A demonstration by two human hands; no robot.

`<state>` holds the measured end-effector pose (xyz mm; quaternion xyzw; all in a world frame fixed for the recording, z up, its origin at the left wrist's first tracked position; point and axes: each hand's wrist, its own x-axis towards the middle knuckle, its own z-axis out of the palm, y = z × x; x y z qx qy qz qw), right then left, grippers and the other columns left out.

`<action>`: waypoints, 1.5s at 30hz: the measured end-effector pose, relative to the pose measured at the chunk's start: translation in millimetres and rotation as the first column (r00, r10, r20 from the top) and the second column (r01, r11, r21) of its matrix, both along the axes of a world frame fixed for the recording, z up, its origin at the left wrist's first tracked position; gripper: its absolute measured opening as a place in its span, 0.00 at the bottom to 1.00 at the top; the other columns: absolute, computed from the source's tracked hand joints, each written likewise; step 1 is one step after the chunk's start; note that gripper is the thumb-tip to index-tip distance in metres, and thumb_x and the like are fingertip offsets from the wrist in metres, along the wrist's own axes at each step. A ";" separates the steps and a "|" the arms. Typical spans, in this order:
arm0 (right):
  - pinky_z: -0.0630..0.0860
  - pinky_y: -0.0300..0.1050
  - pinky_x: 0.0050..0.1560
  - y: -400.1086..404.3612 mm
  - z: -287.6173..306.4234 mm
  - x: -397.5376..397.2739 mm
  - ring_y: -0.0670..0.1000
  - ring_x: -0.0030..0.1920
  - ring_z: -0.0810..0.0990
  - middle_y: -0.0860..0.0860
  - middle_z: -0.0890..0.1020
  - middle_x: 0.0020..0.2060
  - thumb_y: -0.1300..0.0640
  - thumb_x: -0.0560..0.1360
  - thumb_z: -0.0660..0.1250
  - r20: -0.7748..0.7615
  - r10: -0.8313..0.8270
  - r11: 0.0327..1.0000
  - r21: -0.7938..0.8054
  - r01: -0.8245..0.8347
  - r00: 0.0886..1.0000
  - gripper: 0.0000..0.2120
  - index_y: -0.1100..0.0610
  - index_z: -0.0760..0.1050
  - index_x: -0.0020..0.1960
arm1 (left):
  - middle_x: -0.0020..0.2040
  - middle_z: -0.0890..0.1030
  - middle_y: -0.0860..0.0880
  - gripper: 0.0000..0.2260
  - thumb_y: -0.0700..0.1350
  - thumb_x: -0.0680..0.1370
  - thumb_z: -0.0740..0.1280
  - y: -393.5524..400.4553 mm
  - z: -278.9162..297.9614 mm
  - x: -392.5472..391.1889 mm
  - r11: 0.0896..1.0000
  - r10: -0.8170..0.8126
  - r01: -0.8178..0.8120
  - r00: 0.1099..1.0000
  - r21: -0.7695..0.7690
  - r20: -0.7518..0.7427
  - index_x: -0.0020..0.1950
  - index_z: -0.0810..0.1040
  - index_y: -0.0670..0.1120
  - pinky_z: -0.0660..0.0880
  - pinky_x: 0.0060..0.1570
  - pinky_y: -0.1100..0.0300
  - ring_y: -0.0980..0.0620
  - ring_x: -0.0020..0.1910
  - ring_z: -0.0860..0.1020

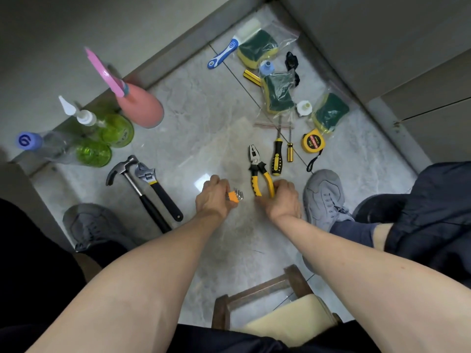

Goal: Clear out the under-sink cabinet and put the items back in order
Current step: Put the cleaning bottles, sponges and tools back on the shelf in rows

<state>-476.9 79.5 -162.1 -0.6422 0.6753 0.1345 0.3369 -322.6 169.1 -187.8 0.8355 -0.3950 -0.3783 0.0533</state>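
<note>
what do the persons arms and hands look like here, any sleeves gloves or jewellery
Both forearms are bare from the bottom edge of the frame to the wrists: no sleeve shows. The left hand and the right hand wear no gloves, and no watch, bracelet or ring is visible from this side. No markings or cables show on either arm.

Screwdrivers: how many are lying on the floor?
2. The large screwdriver lies right of the pliers; the small screwdriver lies beside it, left of the tape measure.
</note>
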 end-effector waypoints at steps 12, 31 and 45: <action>0.74 0.52 0.55 8.0 -14.5 23.4 0.58 0.63 0.75 0.54 0.74 0.60 0.46 0.68 0.75 -0.061 0.006 0.997 -0.078 -0.011 0.998 0.30 0.56 0.69 0.63 | 0.42 0.84 0.50 0.05 0.47 0.70 0.75 14.5 12.6 24.8 0.916 0.387 -0.350 0.899 0.193 -0.205 0.40 0.81 0.47 0.79 0.49 0.56 0.48 0.44 0.81; 0.59 0.45 0.32 48.6 -23.4 148.7 0.57 0.41 0.78 0.53 0.79 0.48 0.41 0.68 0.70 0.020 0.712 0.700 -0.095 -0.708 0.702 0.28 0.56 0.61 0.54 | 0.53 0.84 0.42 0.11 0.43 0.77 0.69 71.8 59.5 59.7 -0.176 0.978 -0.982 -0.166 -0.072 -0.124 0.58 0.81 0.42 0.79 0.56 0.52 0.42 0.51 0.83; 0.67 0.49 0.38 62.6 -25.8 133.3 0.58 0.50 0.81 0.53 0.78 0.53 0.36 0.77 0.61 -0.003 0.828 0.551 -0.184 -0.814 0.561 0.24 0.56 0.66 0.59 | 0.54 0.83 0.42 0.12 0.45 0.77 0.70 43.4 69.3 63.0 -0.185 0.968 -0.983 -0.183 0.002 -0.173 0.58 0.77 0.43 0.76 0.59 0.55 0.42 0.53 0.81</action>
